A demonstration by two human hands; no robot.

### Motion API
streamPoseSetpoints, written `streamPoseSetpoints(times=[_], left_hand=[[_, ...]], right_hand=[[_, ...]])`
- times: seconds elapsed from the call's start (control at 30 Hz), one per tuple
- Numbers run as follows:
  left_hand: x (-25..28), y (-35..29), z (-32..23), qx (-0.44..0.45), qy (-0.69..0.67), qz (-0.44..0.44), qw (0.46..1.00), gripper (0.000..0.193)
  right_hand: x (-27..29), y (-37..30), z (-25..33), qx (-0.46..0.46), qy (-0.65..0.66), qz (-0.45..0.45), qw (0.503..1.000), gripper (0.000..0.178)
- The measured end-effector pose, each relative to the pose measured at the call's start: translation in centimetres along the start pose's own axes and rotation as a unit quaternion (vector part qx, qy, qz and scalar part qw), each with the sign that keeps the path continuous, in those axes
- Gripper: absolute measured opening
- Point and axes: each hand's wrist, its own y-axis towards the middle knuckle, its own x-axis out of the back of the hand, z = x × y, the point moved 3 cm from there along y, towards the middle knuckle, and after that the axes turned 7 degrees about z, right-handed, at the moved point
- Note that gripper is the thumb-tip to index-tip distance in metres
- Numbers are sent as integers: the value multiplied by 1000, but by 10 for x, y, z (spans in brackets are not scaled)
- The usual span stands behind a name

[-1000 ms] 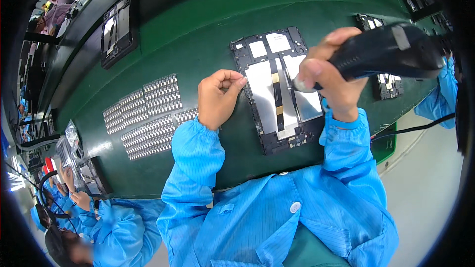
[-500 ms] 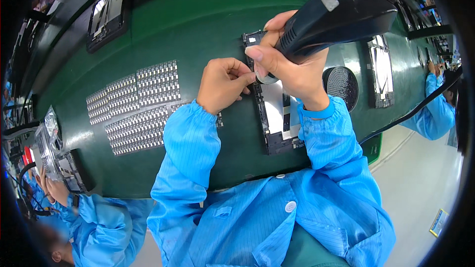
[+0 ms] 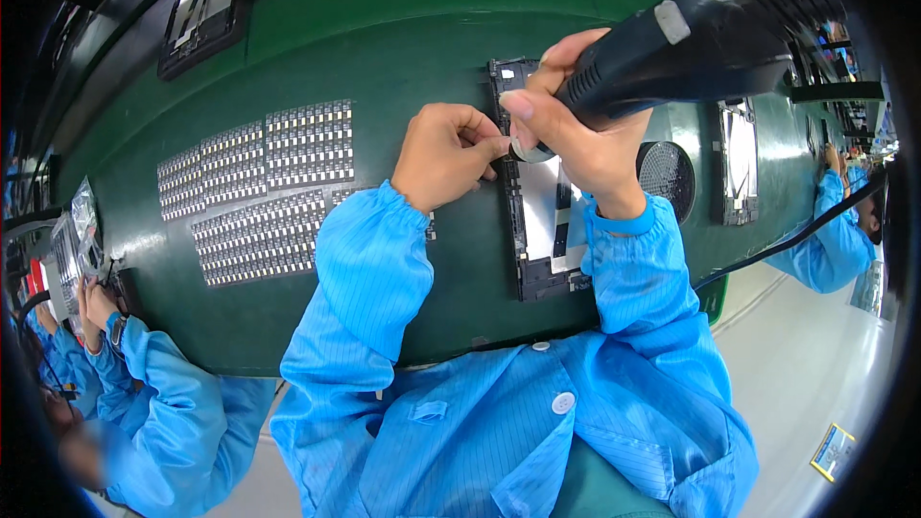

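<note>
My right hand is wrapped round a bulky black handheld tool with ribbed slots and a grey patch; its kind is unclear. A small pale round piece shows under its fingers, over an opened flat electronic device with a black frame and silver panels. At the device's left edge, my left hand is closed in a pinch, thumb against fingers. Whatever it pinches is too small to make out. Both hands and the right forearm hide part of the device.
Sheets of small black-and-white parts lie left of my hands on the green table. A round black mesh-topped thing and another opened device are on the right; one more device stands far left. Co-workers sit both sides.
My hands and the black tool sit slightly further right in the picture, still over the device. The left co-worker's hands and arm have shifted. My left hand keeps its pinch.
</note>
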Motion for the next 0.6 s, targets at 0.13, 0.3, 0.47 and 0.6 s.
streamPoseSetpoints(times=[0.13, 0.3, 0.47, 0.6], left_hand=[[1, 2, 5, -35, 10, -1, 999, 10], [0, 1, 0, -44, 15, -3, 999, 10], [-1, -3, 3, -26, -13, -13, 1000, 10], [-1, -16, 7, -145, 37, -22, 988, 20]], right_hand=[[-7, -4, 4, 8, -22, 65, 998, 37], [-6, -6, 1, 50, -105, 82, 990, 37], [-2, -4, -1, -6, -24, 29, 999, 37], [9, -3, 0, 25, 74, -53, 996, 31]])
